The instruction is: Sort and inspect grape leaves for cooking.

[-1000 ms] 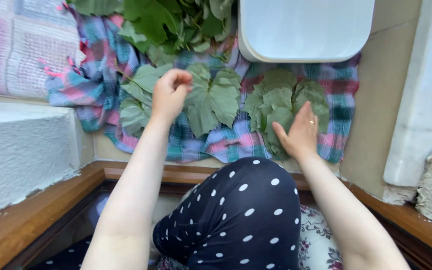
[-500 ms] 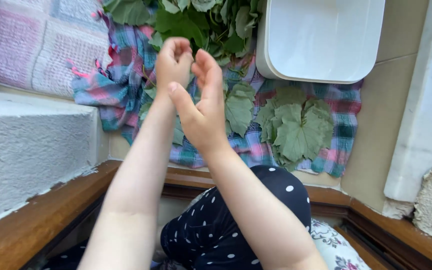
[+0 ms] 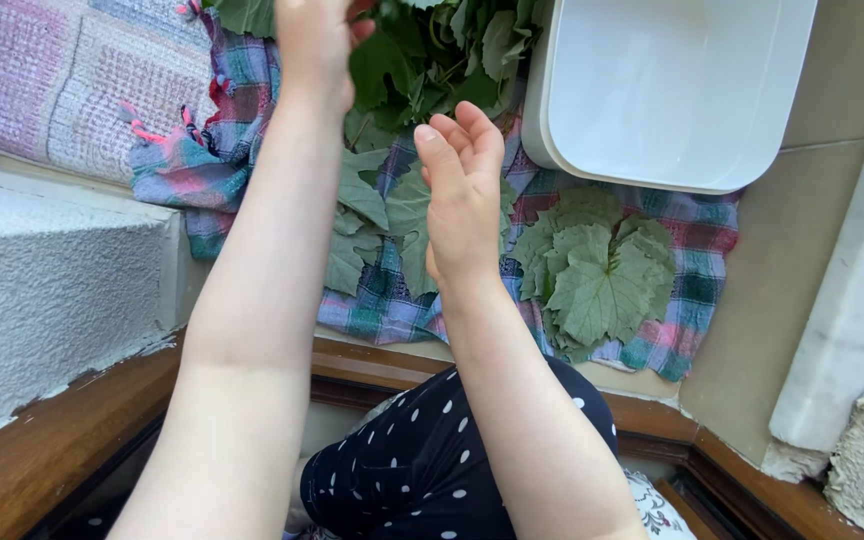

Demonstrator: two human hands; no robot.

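Observation:
My left hand (image 3: 312,45) reaches up to a loose heap of green vine leaves (image 3: 442,50) at the top edge. Its fingertips are cut off by the frame, so I cannot see whether it grips a leaf. My right hand (image 3: 462,190) hovers mid-air below the heap, palm turned left, fingers straight, holding nothing. Under it lies a flat stack of vine leaves (image 3: 362,215) on a plaid cloth (image 3: 692,240). A second neat stack of leaves (image 3: 602,275) lies to the right on the same cloth.
A white plastic tub (image 3: 672,90) stands at the top right, overlapping the cloth. A pink knitted blanket (image 3: 52,70) and a rough white ledge (image 3: 42,290) are on the left. A wooden sill (image 3: 42,440) and my polka-dot knee (image 3: 452,460) are below.
My left hand rose from the left leaf stack up to the loose heap. My right hand left the right stack, swung left and now hovers open in the middle.

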